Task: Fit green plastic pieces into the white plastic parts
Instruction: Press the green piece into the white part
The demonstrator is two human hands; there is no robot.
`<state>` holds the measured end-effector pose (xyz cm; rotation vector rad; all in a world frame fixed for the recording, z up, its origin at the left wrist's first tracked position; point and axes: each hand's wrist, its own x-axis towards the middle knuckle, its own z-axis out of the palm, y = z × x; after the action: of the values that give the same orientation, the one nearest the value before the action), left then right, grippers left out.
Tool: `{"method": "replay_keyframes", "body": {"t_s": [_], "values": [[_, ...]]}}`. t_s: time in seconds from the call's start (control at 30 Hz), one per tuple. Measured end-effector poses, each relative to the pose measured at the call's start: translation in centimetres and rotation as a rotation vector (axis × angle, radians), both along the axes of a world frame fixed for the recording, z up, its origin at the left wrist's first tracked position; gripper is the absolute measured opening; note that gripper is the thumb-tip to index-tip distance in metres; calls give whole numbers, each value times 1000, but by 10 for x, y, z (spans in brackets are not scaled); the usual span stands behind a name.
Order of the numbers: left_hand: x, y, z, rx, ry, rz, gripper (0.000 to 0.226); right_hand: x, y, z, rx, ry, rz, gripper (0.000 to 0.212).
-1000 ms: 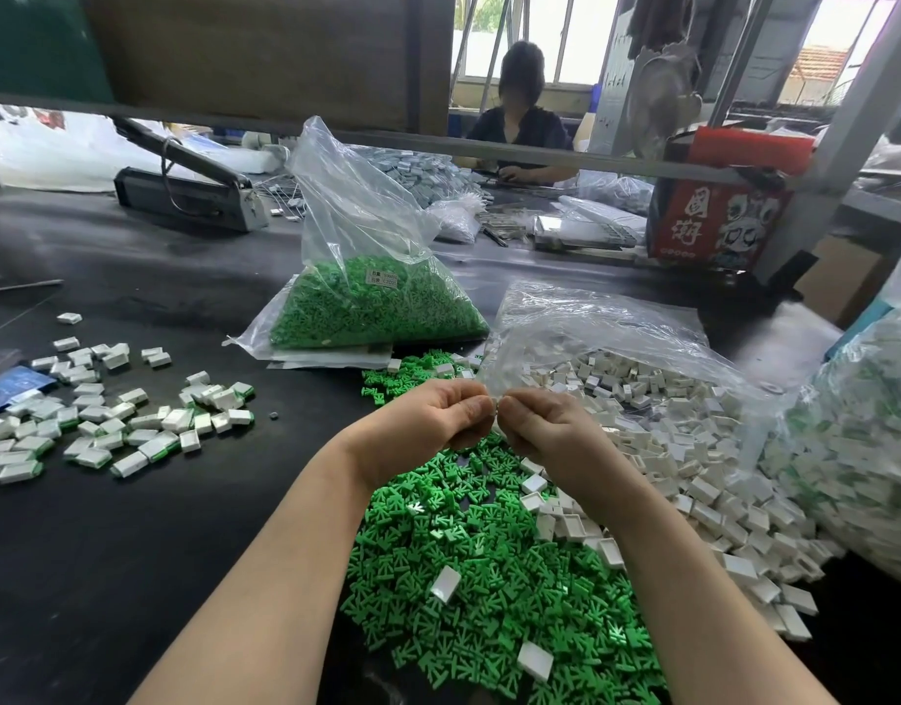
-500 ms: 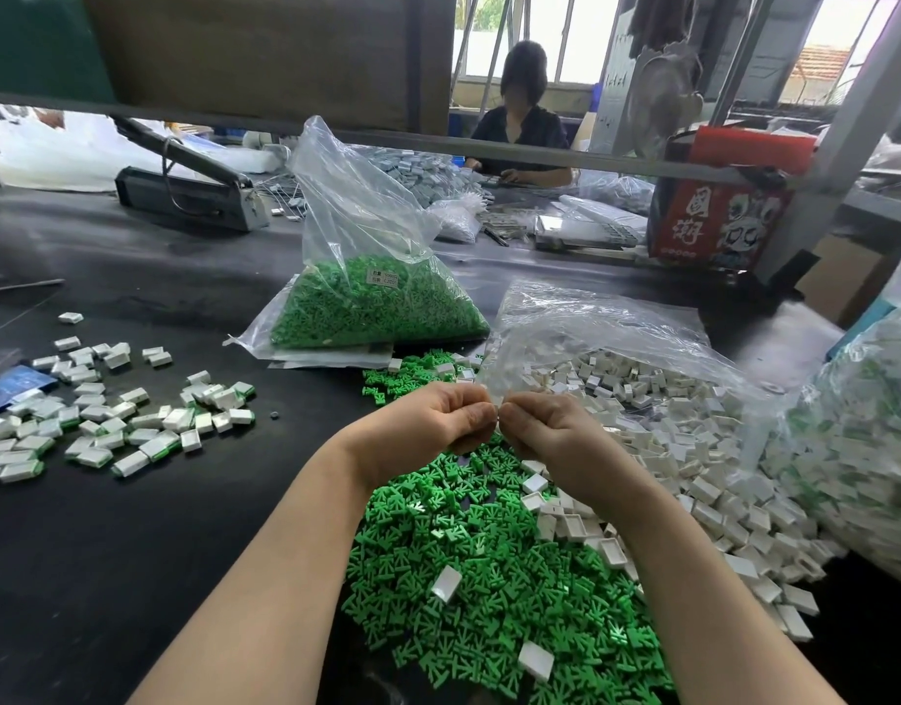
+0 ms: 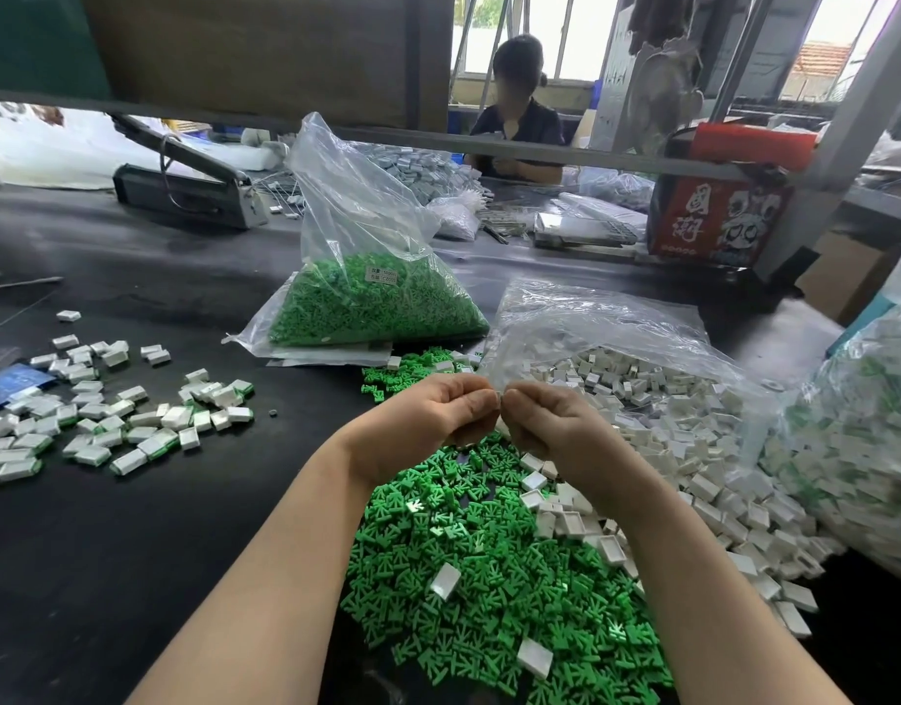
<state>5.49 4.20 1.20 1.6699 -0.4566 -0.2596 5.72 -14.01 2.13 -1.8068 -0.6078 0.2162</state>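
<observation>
Pressing a piece home

My left hand (image 3: 428,419) and right hand (image 3: 550,424) have barely moved, fingers still pinched together on something too hidden to name, above the green pieces (image 3: 489,577).

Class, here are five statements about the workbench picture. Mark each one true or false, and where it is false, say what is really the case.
1. The left hand and right hand meet fingertip to fingertip above the loose green pieces. True.
2. The bag of green pieces lies to the right of the bag of white parts. False: it lies to its left and farther back.
3. The finished parts lie on the left of the black table. True.
4. The red box stands at the near left. False: it stands at the far right.
5. Both hands lie flat and open. False: their fingers are curled, pinching something small.
</observation>
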Motion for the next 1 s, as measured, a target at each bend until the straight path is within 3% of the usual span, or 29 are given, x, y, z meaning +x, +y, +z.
{"method": "replay_keyframes", "body": {"t_s": [0.2,0.37,0.57,0.77,0.87,1.0], "values": [[1,3,-1,164,-43,30,30,2,1,-4,-219,-100,-36,31],[1,1,-1,223,-44,36,22,3,1,-5,-323,-174,-62,35],[1,4,2,-149,48,78,15,0,12,-2,101,-82,-41,32],[1,1,1,-184,19,150,27,2,20,-7,193,-83,-212,38],[1,-3,2,-207,11,165,32,1,21,-6,357,29,-282,24],[-1,-9,3,-237,7,162,26,-3,25,-6,517,202,-214,11]]}}
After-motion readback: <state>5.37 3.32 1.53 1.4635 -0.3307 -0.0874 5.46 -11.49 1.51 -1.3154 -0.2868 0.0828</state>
